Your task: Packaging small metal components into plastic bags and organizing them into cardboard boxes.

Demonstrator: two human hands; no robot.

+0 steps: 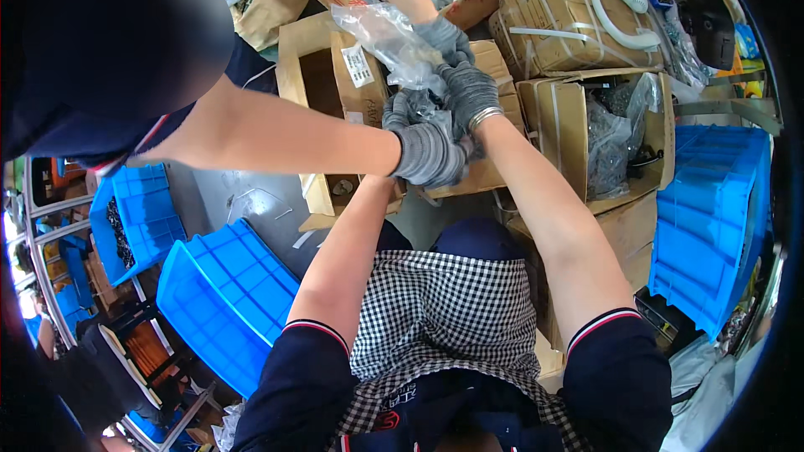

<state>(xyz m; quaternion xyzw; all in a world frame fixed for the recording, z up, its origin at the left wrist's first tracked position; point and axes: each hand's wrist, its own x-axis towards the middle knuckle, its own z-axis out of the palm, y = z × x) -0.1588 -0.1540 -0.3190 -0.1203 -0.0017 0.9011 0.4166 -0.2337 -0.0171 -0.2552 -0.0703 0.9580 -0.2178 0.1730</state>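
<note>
A clear plastic bag with dark contents at its lower end is held over the open cardboard boxes by several grey-gloved hands. My right hand, in a grey knit glove with bracelets at the wrist, is closed on the bag from the right. On the other side, my left hand shows only a few gloved fingers, curled against the bag; a co-worker's gloved hand covers the rest. The co-worker's other gloved hand reaches in from the top and grips the bag beside my right hand.
An open cardboard box stands beneath at the left. To the right are a box of bagged dark parts and a strapped carton with a white curved handle-like piece. Blue bins flank me on both sides.
</note>
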